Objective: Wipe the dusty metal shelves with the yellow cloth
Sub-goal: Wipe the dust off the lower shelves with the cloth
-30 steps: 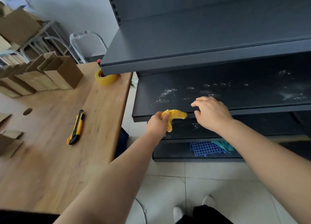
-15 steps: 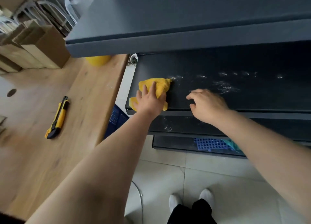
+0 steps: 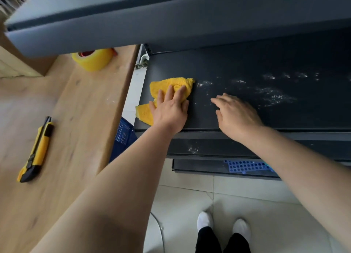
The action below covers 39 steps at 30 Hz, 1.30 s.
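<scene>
Flat left hand [image 3: 171, 111] presses fluffy yellow cloth [image 3: 167, 85] (crumpled, corner trailing) on the shelf [image 3: 247, 62]; right hand [image 3: 237, 114] rests relaxed.

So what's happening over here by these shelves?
A person is cleaning a dark metal shelf. The left hand presses a yellow cloth flat against the shelf near its left end, and the right hand rests on the shelf beside it. Patches of white dust lie to the right of the cloth, not yet wiped. On the wooden table to the left sit a utility knife and a roll of tape, both untouched.
</scene>
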### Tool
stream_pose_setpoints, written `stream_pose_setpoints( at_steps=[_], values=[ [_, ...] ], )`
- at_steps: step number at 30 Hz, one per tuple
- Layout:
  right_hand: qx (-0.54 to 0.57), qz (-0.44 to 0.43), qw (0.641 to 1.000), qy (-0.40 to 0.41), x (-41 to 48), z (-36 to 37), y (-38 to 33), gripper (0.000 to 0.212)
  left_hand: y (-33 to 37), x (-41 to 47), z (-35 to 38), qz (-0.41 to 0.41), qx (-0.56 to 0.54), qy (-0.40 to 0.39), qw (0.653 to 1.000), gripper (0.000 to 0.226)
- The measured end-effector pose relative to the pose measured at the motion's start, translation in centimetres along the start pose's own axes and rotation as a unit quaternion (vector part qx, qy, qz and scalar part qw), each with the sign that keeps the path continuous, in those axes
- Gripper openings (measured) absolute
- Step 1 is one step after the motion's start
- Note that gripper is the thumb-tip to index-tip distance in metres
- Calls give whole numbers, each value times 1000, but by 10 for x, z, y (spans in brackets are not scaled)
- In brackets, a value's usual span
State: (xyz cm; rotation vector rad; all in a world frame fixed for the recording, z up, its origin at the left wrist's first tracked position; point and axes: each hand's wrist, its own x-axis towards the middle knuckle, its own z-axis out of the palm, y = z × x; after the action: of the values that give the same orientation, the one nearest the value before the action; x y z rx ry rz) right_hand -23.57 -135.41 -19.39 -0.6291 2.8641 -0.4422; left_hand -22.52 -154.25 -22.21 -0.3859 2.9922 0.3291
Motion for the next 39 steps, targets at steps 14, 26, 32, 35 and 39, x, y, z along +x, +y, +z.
stream_pose_setpoints(
  at_steps=[14, 26, 32, 35, 39],
  values=[
    [2, -20, 1000, -18, 10, 0, 10, 46, -11, 80, -15, -35, -20, -31, 999, 50],
    [26, 57, 998, 17, -34, -25, 68, 51, 112, 54, 2, 1, -61, -86, 994, 51],
    [21, 78, 996, 32, -53, -35, 88, 47, 155, 30, 14, 73, -48, -97, 991, 52],
    [18, 83, 996, 26, -59, -38, 87, 48, 152, 14, 17, 102, -45, -90, 990, 53],
    [15, 94, 995, 1, -61, -40, 77, 51, 134, -11, 17, 136, -48, -78, 986, 53]
  ],
)
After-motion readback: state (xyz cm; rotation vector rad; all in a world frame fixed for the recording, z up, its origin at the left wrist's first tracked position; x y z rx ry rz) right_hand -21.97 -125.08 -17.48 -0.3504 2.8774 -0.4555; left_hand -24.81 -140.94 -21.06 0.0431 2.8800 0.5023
